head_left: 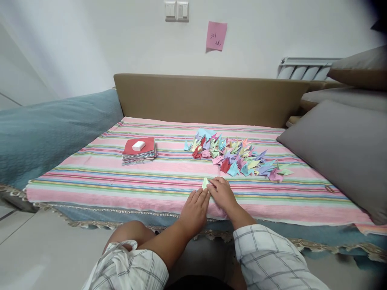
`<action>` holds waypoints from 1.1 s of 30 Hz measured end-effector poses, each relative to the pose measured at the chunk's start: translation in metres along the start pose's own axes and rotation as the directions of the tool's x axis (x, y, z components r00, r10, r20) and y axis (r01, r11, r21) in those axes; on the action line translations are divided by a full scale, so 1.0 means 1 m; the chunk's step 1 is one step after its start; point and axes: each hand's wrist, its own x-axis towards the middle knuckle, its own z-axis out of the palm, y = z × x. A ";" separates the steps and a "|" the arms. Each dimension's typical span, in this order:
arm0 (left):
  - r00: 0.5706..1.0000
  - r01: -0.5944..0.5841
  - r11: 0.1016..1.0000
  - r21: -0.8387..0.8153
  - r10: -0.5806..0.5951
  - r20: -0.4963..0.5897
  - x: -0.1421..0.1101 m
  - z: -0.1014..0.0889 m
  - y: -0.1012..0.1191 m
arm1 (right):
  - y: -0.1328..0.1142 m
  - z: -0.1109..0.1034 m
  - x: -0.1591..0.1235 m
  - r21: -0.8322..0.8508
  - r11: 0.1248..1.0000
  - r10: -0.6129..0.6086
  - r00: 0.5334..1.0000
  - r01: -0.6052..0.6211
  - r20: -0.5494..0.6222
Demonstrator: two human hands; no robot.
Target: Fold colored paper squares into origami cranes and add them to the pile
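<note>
My left hand (195, 209) and my right hand (222, 193) meet on the striped sheet (105, 177) near its front edge. Between their fingertips is a small pale green folded paper (205, 183). The right hand's fingers are curled and pinch the paper. Flat against the sheet, the left hand's fingers lie close together and touch the paper's near side. Just beyond the hands lies a pile of several coloured folded paper cranes (232, 155).
A stack of coloured paper squares (139, 153) with a small white box (138, 145) on top lies at the left. Grey cushions (341, 149) lean at the right, a teal blanket (45, 129) at the left, a brown headboard (208, 98) behind.
</note>
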 end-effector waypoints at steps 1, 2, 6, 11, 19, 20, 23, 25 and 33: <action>0.999 0.032 0.999 -0.027 -0.032 -0.016 0.001 -0.003 0.001 | -0.001 0.000 -0.002 0.003 1.000 -0.003 1.000 0.003 -0.001; 0.996 0.074 0.996 -0.055 -0.076 -0.036 0.002 -0.006 0.002 | -0.002 0.000 -0.003 0.013 1.000 -0.003 1.000 0.003 0.000; 0.970 0.212 0.962 -0.174 -0.228 -0.081 0.005 -0.015 0.001 | -0.005 -0.002 -0.003 0.105 0.994 0.018 1.000 -0.017 -0.005; 0.951 0.182 0.884 -0.430 -0.270 -0.151 0.010 -0.016 -0.011 | -0.010 -0.005 -0.003 0.422 0.906 0.023 0.999 -0.040 0.045; 0.803 0.186 0.038 -0.982 -0.581 0.130 0.031 -0.020 -0.021 | -0.024 -0.007 -0.007 0.819 0.553 0.055 0.987 -0.155 0.150; 0.802 0.184 -0.036 -0.982 -0.573 0.171 0.032 -0.021 -0.021 | -0.025 -0.007 -0.007 0.838 0.520 0.058 0.986 -0.164 0.157; 0.752 0.188 -0.142 -0.972 -0.616 0.235 0.034 -0.024 -0.022 | -0.030 -0.009 -0.009 0.873 0.437 0.089 0.977 -0.215 0.196; 0.725 0.176 -0.152 -0.973 -0.649 0.232 0.034 -0.025 -0.021 | -0.032 -0.010 -0.010 0.877 0.404 0.079 0.965 -0.261 0.251; 0.774 0.132 -0.227 -0.965 -0.585 0.243 0.033 -0.037 -0.017 | -0.035 -0.011 -0.013 0.843 0.484 -0.001 0.963 -0.234 0.268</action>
